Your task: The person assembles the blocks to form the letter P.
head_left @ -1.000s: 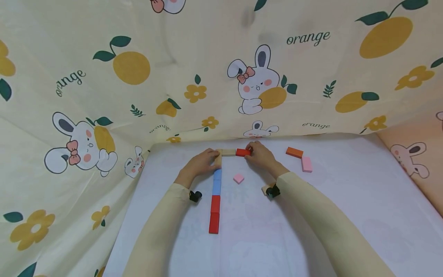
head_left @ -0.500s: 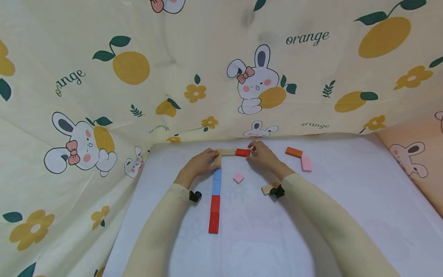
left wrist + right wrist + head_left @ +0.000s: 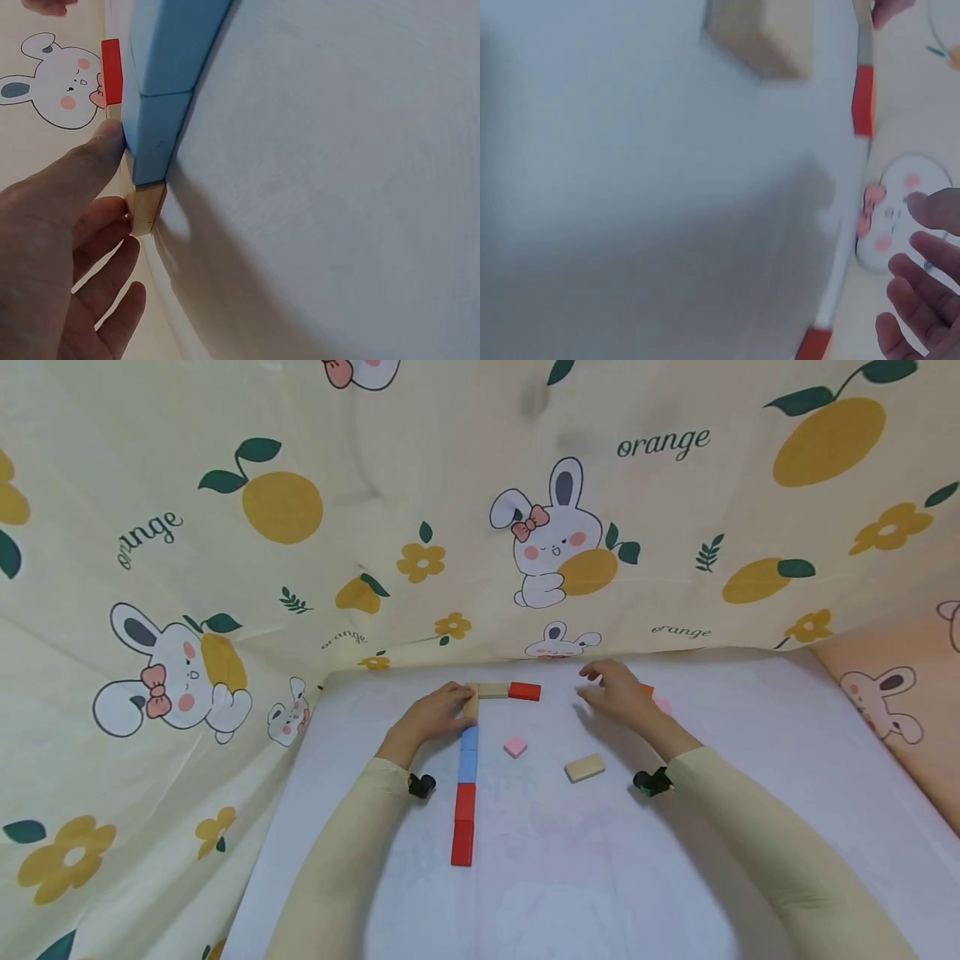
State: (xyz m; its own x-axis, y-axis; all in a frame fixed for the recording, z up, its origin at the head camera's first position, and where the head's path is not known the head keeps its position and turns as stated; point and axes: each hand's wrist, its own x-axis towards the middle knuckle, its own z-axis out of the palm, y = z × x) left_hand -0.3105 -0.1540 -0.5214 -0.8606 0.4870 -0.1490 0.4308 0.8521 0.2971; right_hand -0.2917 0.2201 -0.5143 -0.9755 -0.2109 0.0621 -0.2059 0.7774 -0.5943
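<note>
My left hand (image 3: 429, 718) pinches a plain wooden block (image 3: 472, 710) at the far corner of an L-shaped line, thumb and fingers on either side of it in the left wrist view. From that corner another wooden block (image 3: 493, 691) and a red block (image 3: 525, 692) run right along the back. Toward me run two blue blocks (image 3: 468, 766) and two red blocks (image 3: 463, 827). My right hand (image 3: 618, 697) hovers to the right of the back row with nothing in it, its fingers loosely bent and spread in the right wrist view (image 3: 930, 289).
A small pink block (image 3: 515, 747) and a loose wooden block (image 3: 584, 767) lie inside the L. Behind my right hand, an orange block (image 3: 647, 691) and a pink block (image 3: 663, 705) are partly hidden. A patterned cloth (image 3: 420, 460) hangs along the table's back edge.
My right hand has let go of the red block in the back row and moved right, toward the orange and pink blocks. My left hand has stayed at the corner block.
</note>
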